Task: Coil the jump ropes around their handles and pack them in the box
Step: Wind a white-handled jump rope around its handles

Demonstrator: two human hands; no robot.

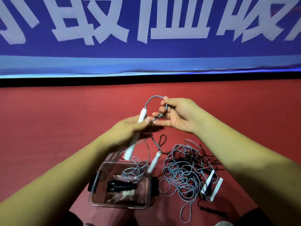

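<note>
Looping from a white handle [142, 115] gripped in the left hand [128, 128], the grey jump rope [154, 96] is pinched by the right hand [177, 115] above the clear box [120, 206]. The box holds a coiled black rope [121, 186], and tangled ropes [184, 170] lie just beside it on the red floor [48, 128].

You have a red floor [48, 128] under you. At 12 o'clock hangs a blue banner [146, 49] with large white characters [172, 22], and a black strip [146, 81] runs below it.
</note>
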